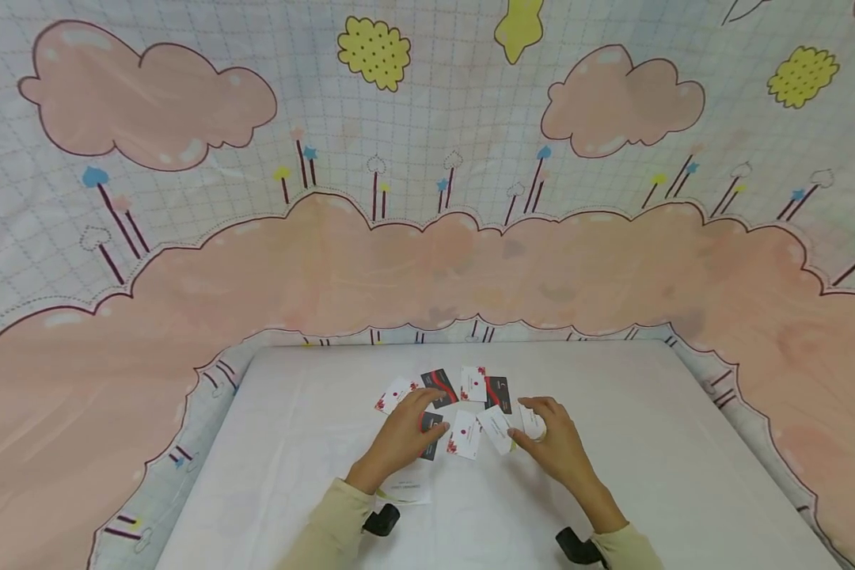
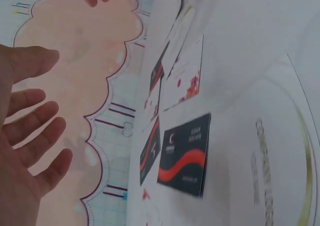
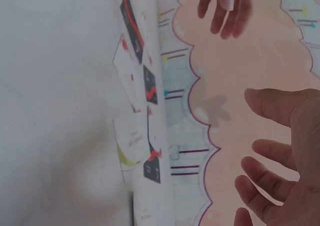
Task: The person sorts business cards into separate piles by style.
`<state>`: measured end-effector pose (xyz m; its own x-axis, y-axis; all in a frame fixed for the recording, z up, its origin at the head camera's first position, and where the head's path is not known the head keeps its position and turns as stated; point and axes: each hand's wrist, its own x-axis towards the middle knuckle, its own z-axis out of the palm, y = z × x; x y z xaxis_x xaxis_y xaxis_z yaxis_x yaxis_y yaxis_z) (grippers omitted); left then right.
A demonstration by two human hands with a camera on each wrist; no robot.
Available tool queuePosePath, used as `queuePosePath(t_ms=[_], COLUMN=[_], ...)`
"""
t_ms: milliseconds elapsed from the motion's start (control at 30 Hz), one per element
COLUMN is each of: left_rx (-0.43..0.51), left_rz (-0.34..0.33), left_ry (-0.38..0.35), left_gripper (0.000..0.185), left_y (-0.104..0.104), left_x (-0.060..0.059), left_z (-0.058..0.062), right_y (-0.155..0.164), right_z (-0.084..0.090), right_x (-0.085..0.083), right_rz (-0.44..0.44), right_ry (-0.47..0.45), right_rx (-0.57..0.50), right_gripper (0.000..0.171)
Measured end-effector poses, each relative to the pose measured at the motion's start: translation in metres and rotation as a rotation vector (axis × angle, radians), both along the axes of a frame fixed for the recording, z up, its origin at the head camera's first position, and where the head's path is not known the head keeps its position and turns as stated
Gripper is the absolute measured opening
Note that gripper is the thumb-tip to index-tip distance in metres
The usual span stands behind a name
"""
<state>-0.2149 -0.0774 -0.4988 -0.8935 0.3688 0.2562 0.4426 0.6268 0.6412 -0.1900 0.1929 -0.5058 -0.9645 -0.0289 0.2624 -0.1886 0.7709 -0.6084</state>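
Note:
Several business cards lie spread on the white table. Black cards with a red wave [image 1: 439, 385] and white cards with red flowers [image 1: 464, 435] are mixed together, along with plain white cards edged in gold [image 1: 495, 428]. My left hand [image 1: 397, 435] hovers over the left side, fingers spread, partly covering a black card [image 2: 184, 156]. Nearest the front, a white gold-edged card [image 1: 408, 489] lies beneath the left wrist. On the right side my right hand [image 1: 559, 443] hovers with fingers apart, its thumb close to a white card. Both hands hold nothing in the wrist views.
The white tabletop [image 1: 313, 412] ends at a back edge. Behind it hangs a patterned cloth [image 1: 470, 269] with pink clouds. A black wrist device [image 1: 381, 520] sits at the left cuff, another black device [image 1: 577, 546] at the right.

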Motion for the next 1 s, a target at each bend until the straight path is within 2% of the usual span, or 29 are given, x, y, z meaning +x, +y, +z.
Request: queuePosePath(t_ms=[300,533,767,1000], left_rx=[-0.01,-0.029,-0.145,-0.191], left_rz=[0.009,0.021,0.045,0.058], left_ry=[-0.076,-0.009,-0.024,-0.044], left_gripper=[0.052,0.049,0.051,0.047], left_y=[0.028,0.044,0.056,0.064], left_x=[-0.022,-0.038,-0.044,-0.047], left_z=[-0.02,-0.035,-0.046,-0.052], right_y=[0.007,0.009,0.008,0.007], right_z=[-0.014,-0.031,-0.042,-0.049], right_x=[-0.007,-0.012,-0.013,-0.017], right_rz=[-0.031,-0.055,-0.084,-0.097], right_ry=[-0.037,-0.063,-0.088,-0.13], right_rx=[0.017,0.02,0.059,0.114], right_gripper=[0.058,0.061,0.06,0.06])
